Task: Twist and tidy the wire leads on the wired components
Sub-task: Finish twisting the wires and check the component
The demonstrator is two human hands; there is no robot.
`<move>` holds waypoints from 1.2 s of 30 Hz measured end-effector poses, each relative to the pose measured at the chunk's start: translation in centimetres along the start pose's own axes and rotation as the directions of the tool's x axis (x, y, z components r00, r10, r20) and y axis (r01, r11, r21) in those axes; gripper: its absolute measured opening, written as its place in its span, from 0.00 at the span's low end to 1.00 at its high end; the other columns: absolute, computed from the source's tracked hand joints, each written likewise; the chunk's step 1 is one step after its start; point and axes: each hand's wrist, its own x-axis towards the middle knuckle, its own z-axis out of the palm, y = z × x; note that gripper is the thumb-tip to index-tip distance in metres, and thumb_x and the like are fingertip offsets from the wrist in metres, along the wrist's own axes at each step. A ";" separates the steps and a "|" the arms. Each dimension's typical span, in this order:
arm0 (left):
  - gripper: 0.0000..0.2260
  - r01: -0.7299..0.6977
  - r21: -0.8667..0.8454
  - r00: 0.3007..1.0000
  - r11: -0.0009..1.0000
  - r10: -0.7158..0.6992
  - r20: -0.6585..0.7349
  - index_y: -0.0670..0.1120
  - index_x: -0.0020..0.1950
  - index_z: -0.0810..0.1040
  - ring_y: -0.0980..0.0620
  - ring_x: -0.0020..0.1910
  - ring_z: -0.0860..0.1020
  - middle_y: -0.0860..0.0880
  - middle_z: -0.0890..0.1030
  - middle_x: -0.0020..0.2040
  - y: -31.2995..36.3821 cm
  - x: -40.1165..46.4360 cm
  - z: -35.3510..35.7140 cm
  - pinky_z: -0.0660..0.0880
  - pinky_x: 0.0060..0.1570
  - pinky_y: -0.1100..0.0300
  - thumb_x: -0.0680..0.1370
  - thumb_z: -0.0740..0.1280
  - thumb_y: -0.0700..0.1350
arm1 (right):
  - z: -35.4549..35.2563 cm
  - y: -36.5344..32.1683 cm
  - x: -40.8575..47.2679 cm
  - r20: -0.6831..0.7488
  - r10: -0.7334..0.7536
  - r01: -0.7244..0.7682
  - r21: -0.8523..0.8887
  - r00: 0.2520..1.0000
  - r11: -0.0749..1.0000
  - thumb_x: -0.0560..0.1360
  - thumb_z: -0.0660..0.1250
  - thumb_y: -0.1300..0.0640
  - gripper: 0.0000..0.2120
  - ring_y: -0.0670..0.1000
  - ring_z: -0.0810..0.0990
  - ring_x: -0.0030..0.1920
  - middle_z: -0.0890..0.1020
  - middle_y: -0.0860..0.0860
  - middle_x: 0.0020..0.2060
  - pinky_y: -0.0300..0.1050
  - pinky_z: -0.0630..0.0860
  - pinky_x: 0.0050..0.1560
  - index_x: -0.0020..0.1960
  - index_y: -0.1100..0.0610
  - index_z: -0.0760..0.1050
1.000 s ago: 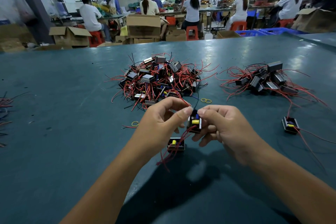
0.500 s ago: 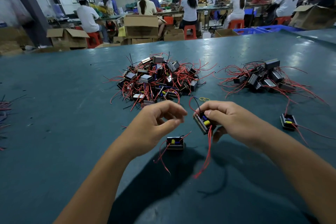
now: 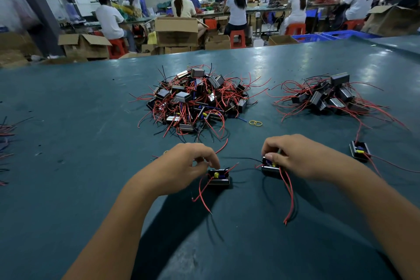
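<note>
Two small black box components with red leads lie on the green table in front of me. My right hand [image 3: 297, 157] grips the right component [image 3: 270, 168] from above; its red leads trail toward me. My left hand [image 3: 186, 166] hovers with curled fingers just left of the other component [image 3: 218, 178], fingertips at its top edge; whether they pinch it or a lead I cannot tell. A big heap of components [image 3: 195, 102] lies beyond my hands, a smaller heap [image 3: 329, 98] to the right.
One more component [image 3: 359, 150] lies alone at the right with a long red lead. Two yellow rubber bands [image 3: 255, 123] sit between the heaps. Loose wires [image 3: 5, 134] lie at the left edge. Workers and cardboard boxes fill the background.
My right hand lowered its component from the air to the table and moved right. My left hand let go and dropped to the component lying on the table.
</note>
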 end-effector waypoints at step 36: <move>0.02 -0.093 -0.478 0.985 0.873 0.012 -0.170 0.45 0.48 0.80 0.57 0.34 0.79 0.54 0.81 0.37 1.2 1.1 1.2 0.76 0.35 0.60 0.80 0.69 0.40 | 1.0 -7.4 -3.2 -0.741 -0.231 0.365 0.020 0.631 0.931 0.78 0.63 0.54 0.09 0.46 0.68 0.28 0.71 0.43 0.26 0.46 0.71 0.32 0.43 0.56 0.79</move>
